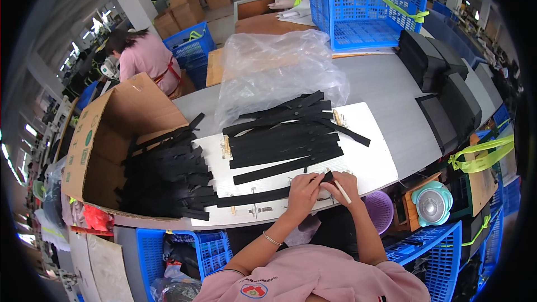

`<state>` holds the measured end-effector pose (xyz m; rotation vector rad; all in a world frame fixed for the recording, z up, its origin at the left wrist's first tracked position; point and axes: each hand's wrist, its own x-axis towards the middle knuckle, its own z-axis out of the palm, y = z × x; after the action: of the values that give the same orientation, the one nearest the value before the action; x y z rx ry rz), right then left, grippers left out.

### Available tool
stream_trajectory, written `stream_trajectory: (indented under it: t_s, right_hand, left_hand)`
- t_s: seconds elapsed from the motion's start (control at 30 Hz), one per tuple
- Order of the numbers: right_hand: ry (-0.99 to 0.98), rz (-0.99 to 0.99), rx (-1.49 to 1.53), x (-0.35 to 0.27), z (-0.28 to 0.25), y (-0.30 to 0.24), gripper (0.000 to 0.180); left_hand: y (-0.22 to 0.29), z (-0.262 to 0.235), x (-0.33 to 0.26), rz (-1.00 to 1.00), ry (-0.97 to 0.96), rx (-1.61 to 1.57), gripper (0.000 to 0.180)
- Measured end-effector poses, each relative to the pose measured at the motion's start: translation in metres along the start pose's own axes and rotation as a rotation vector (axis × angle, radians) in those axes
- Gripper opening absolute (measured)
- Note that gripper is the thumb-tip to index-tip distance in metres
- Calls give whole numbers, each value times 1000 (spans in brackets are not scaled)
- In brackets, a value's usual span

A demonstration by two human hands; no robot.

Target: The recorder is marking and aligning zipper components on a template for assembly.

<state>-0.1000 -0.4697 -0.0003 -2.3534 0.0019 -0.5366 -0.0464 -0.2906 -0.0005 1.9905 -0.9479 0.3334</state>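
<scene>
A long black fabric strap (254,197) lies along the near edge of the white board (369,151). My left hand (304,193) is closed on its right end, and a short black end shows between my two hands. My right hand (345,185) is closed around a slim, pale pencil-like stick (343,192), its fingers beside the strap end. Just beyond, several black straps (285,142) lie side by side on the board, some with round dark spots like snaps. One strap juts out to the right at an angle.
A cardboard box (92,151) on its side at left spills a heap of black straps (162,176). Clear plastic (279,67) and a blue crate (375,11) are at the back. Black padded pieces (442,89) stand right; a teal fan (432,202) sits below. A co-worker (146,59) is far left.
</scene>
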Motion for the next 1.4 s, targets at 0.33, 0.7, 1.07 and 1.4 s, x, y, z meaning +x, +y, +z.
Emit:
stream_trajectory:
  t_s: [0.33,0.7,1.07,1.4]
  right_hand:
    - [-30,238,318,-1,-11,-4,23]
    - [56,210,198,-1,-1,2,21]
    - [242,27,-81,-5,7,0,24]
    - [204,-111,-420,-46,16,-25,28]
  left_hand:
    - [-7,-2,14,-398,-166,-231,33]
    - [12,-4,13,-385,-273,-148,26]
    - [6,-25,-15,-701,-281,-455,26]
    - [-10,-59,11,-587,-472,-153,33]
